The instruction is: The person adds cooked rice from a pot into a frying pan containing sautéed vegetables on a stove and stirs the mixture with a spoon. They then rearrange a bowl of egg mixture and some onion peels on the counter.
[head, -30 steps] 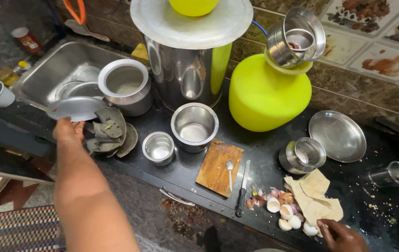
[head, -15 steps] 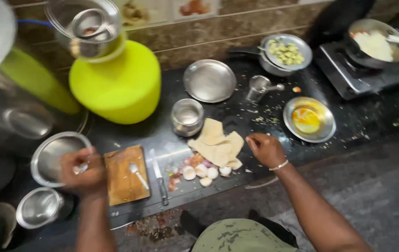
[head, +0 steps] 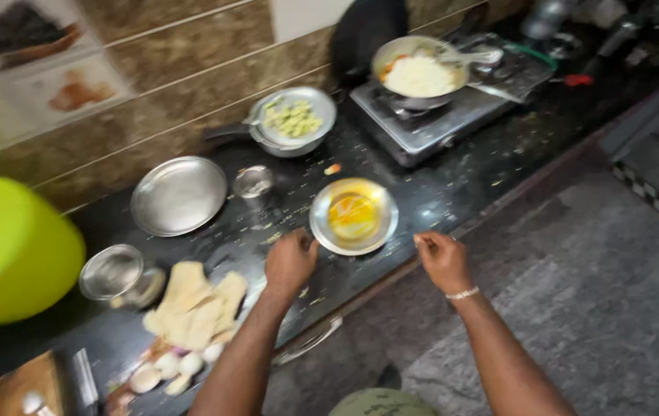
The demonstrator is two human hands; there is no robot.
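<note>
**Dark stone counter, two hands at a steel bowl of yellow liquid**

Dark stone counter [head: 453,192] running from lower left to upper right, flecked with crumbs, backed by a brown tiled wall [head: 152,85]; grey floor [head: 622,293] on the right.

Nearest: two bare hands. Left hand [head: 289,263] curled loosely over the counter, fingertips just at the near-left rim of the steel bowl [head: 354,216]; whether touching the rim, cannot tell. Right hand [head: 443,259] off the counter edge to the bowl's right, near but apart from it, fingers pinched together, holding nothing visible; thin bracelet [head: 463,293] on the wrist.

One steel bowl, round, upright, mouth open to the ceiling, yellow liquid inside; no long axis. Sits near the counter's front edge, between the two hands and slightly beyond them.

Left of the hands: one heap of pale flat pieces [head: 195,302], several whitish round pieces [head: 168,366] below it, one wooden board [head: 18,385] at the corner, one small lidded steel pot [head: 114,276], one large yellow-green vessel [head: 6,246].

Farther: one small steel cup [head: 254,183], one empty steel plate [head: 178,195]. Beyond, one handled pan of pale green pieces [head: 292,119]. Farthest: one gas stove [head: 453,108] carrying one pan of white food [head: 419,73], a spoon [head: 472,56] resting in it.
</note>
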